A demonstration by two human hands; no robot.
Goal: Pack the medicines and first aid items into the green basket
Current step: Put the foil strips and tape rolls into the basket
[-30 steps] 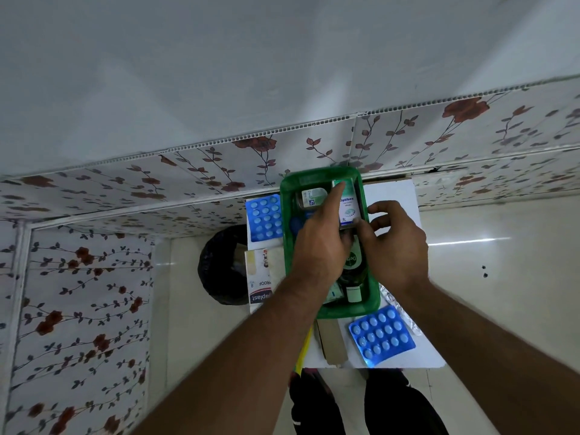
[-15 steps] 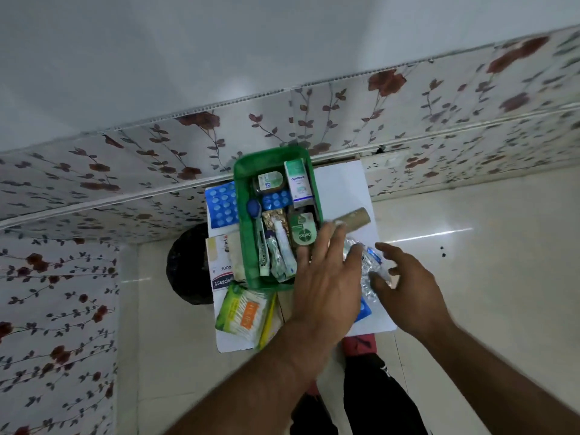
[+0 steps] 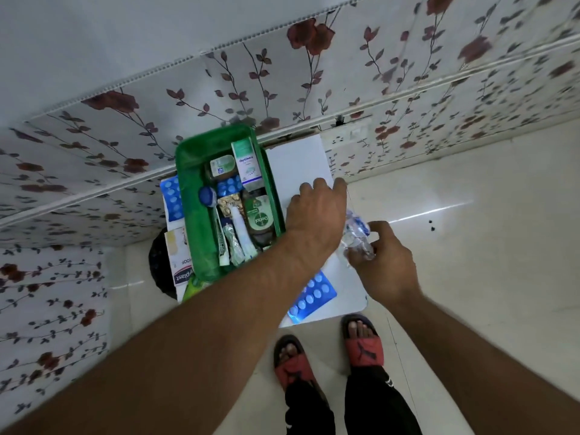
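Observation:
The green basket (image 3: pixel 188 171) stands on a small white table (image 3: pixel 298 161) and holds an Optibex box (image 3: pixel 248 166), a Dettol bottle (image 3: pixel 260 219), tubes (image 3: pixel 241 243) and a blue blister strip (image 3: pixel 229 185). My left hand (image 3: pixel 317 211) lies palm down on the table just right of the basket, with the fingers bent. Whatever is under it is hidden. My right hand (image 3: pixel 386 262) is at the table's right edge, closed on a crinkled clear plastic packet (image 3: pixel 356 237) with blue print.
Loose on the table are a blue blister strip (image 3: pixel 314 296) near the front edge, another blister strip (image 3: pixel 171 196), a plaster box (image 3: pixel 180 255) left of the basket, and a green packet (image 3: pixel 191 290). A black bin (image 3: pixel 160 262) stands under the table's left side. Floral wall panels rise behind.
Both hands left the basket and moved right. My left hand now covers the spot where a brown roll lay. My right hand has closed on the clear packet.

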